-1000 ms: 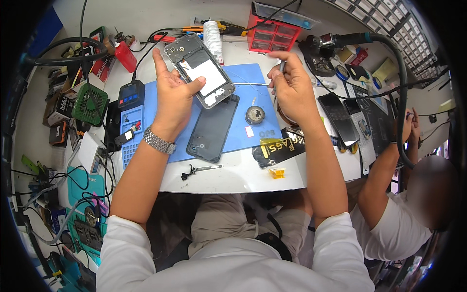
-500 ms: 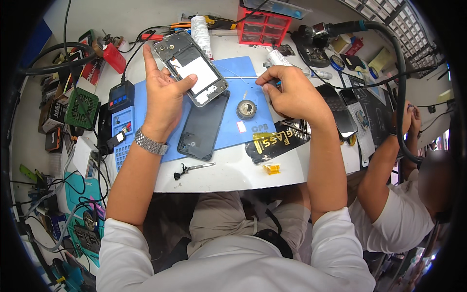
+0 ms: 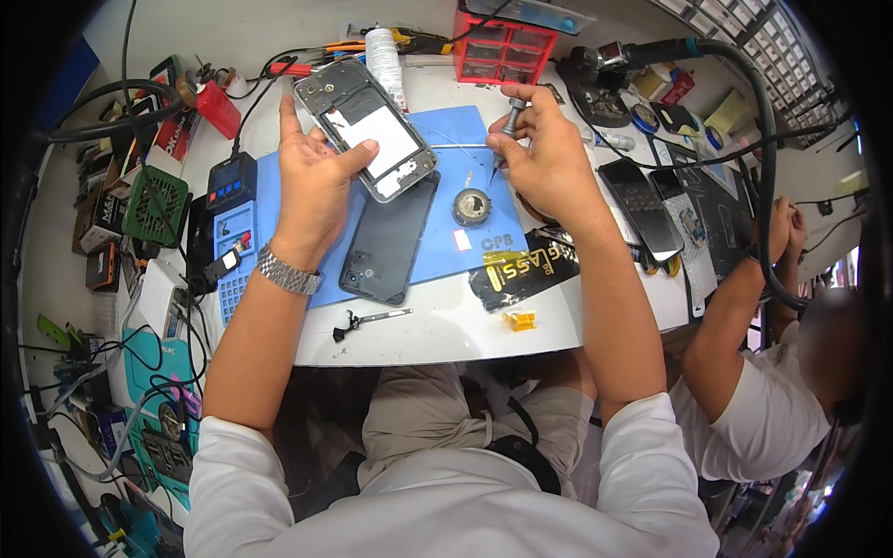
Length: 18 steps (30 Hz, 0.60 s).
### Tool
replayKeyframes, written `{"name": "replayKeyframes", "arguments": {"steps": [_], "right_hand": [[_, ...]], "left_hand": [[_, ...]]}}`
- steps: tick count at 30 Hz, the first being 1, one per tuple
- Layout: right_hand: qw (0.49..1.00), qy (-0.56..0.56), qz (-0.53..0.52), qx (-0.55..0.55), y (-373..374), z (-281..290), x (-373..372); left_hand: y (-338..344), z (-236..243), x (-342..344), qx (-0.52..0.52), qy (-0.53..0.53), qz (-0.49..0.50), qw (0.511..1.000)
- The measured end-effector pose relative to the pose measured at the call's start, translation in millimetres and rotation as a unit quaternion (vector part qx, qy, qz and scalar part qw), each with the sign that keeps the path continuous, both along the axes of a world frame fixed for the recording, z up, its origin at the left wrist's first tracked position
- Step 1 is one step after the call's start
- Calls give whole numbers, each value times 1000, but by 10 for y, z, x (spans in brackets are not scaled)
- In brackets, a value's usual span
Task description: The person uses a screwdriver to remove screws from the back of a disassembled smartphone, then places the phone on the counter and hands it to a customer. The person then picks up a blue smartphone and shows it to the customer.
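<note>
My left hand (image 3: 312,186) is closed around an opened smartphone (image 3: 377,135), thumb across its white inner area. The phone is tilted above the blue mat (image 3: 488,242). My right hand (image 3: 549,158) grips a slim grey screwdriver (image 3: 512,119), its thin tip pointing down over the mat, apart from the phone. Below the phone lies a dark phone back cover (image 3: 386,251). A small round metal tin (image 3: 472,207) stands on the mat under the screwdriver tip, with a small white-and-red piece (image 3: 461,241) beside it.
A black-and-gold packet (image 3: 526,274), an orange plastic piece (image 3: 520,321) and a thin flex part (image 3: 372,321) lie near the front edge. Two dark phones (image 3: 642,209) lie right. Red drawers (image 3: 502,51) and a spray can (image 3: 383,60) stand behind. A co-worker (image 3: 753,372) sits at right.
My right hand has risen and turned, and the screwdriver now shows upright in its fingers. My left hand and the phone have barely moved.
</note>
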State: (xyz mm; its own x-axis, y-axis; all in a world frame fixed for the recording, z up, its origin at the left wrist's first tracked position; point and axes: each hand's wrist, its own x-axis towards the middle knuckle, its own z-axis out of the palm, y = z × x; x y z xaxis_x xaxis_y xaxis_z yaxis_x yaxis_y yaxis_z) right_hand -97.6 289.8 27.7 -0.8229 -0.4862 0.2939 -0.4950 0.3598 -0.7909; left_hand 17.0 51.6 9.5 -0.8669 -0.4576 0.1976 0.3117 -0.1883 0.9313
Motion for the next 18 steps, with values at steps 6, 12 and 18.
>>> {"name": "replayKeyframes", "arguments": {"steps": [6, 12, 18], "right_hand": [[1000, -5, -3, -19, -39, 2, 32], [946, -16, 72, -316, -228, -65, 195], [929, 39, 106, -353, -349, -150, 384]], "left_hand": [[-6, -30, -8, 12, 5, -1, 1000], [6, -87, -34, 35, 11, -22, 999], [91, -104, -42, 25, 16, -36, 999]]}}
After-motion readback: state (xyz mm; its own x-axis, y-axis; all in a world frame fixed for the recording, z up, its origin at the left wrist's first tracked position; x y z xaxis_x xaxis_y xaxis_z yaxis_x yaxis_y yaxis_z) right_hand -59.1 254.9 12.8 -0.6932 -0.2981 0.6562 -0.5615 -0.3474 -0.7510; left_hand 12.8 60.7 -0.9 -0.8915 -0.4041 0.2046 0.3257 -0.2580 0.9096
